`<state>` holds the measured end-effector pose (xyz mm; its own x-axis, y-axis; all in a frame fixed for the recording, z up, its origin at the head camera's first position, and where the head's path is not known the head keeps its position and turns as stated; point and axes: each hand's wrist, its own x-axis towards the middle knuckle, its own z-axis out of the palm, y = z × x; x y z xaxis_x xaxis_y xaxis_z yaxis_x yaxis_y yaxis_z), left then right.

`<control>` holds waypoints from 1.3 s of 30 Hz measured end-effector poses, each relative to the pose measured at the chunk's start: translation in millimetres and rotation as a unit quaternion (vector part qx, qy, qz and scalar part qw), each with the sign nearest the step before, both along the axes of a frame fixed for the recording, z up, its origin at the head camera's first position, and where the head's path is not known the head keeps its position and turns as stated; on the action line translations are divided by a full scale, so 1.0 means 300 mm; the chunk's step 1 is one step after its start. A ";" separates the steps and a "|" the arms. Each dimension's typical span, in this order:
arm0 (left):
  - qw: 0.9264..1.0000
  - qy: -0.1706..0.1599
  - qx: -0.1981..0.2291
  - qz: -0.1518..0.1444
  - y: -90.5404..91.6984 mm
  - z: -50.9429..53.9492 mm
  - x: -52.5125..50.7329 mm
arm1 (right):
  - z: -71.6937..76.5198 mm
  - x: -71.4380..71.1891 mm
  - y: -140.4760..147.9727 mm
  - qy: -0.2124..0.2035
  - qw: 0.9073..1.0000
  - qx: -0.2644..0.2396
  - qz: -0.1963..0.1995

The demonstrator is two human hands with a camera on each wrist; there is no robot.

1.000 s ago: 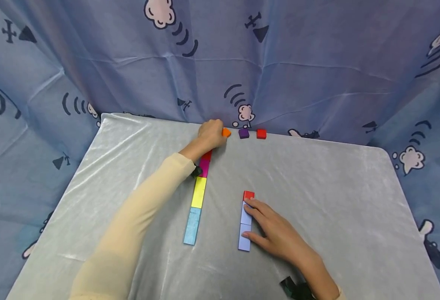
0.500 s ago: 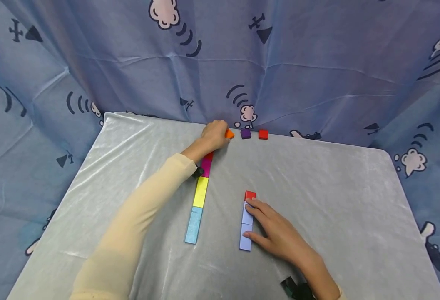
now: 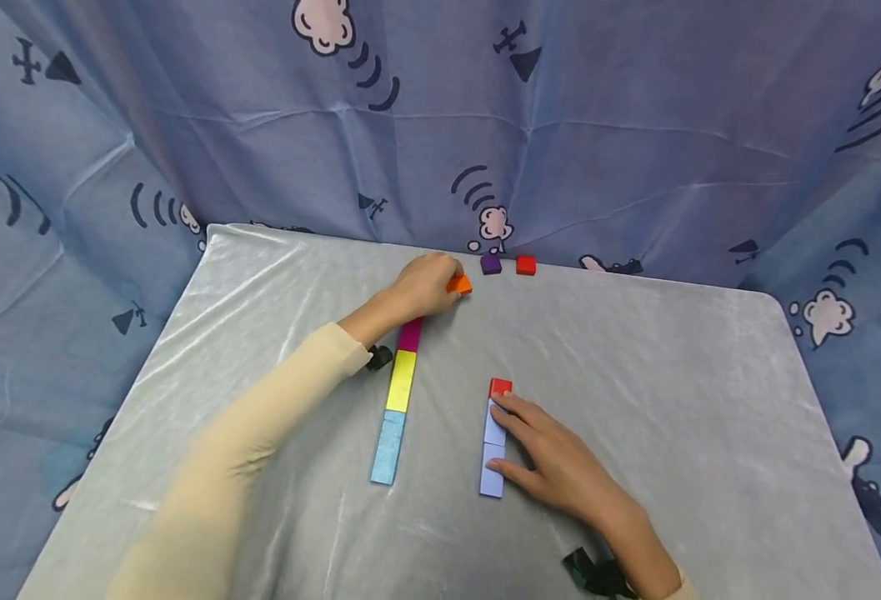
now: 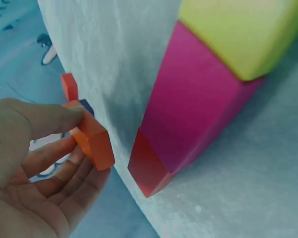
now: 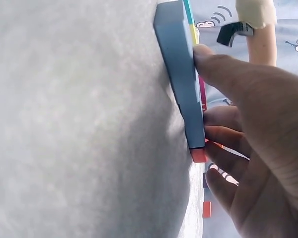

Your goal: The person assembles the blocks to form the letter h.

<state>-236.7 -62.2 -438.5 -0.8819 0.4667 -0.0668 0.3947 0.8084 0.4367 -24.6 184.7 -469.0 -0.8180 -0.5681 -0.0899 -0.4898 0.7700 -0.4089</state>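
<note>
My left hand (image 3: pixel 428 283) pinches an orange block (image 3: pixel 460 284) near the table's far edge; in the left wrist view the orange block (image 4: pixel 93 139) sits between thumb and fingers. Below that hand runs a row of light blue (image 3: pixel 388 447), yellow (image 3: pixel 401 381) and magenta (image 3: pixel 409 335) blocks, with a red block (image 4: pixel 148 163) at its far end in the left wrist view. My right hand (image 3: pixel 560 462) rests its fingertips on a second row, two periwinkle blocks (image 3: pixel 492 471) and a red one (image 3: pixel 500 387), its fingers loosely extended.
A purple block (image 3: pixel 491 264) and a red block (image 3: pixel 526 265) lie at the far edge of the grey cloth-covered table (image 3: pixel 635 358). A blue patterned curtain (image 3: pixel 598 125) hangs behind and at both sides. Dark devices are strapped at both wrists.
The left hand has drawn back slightly toward the near side with the orange block, away from the far edge. The right hand remains on its row.
</note>
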 end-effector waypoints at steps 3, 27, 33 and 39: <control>1.000 0.001 0.006 -0.004 -0.011 0.008 0.037 | 0.003 -0.007 -0.002 0.017 1.000 -0.004 0.008; 0.995 -0.038 -0.011 -0.096 -0.090 -0.026 0.225 | -0.002 -0.003 -0.009 0.039 0.999 -0.002 0.023; 0.992 -0.048 -0.006 -0.112 -0.093 -0.034 0.246 | -0.003 0.001 -0.007 0.032 0.999 0.001 0.020; 0.991 -0.052 -0.006 -0.123 -0.093 -0.047 0.264 | -0.003 0.004 -0.003 0.017 1.000 0.005 0.008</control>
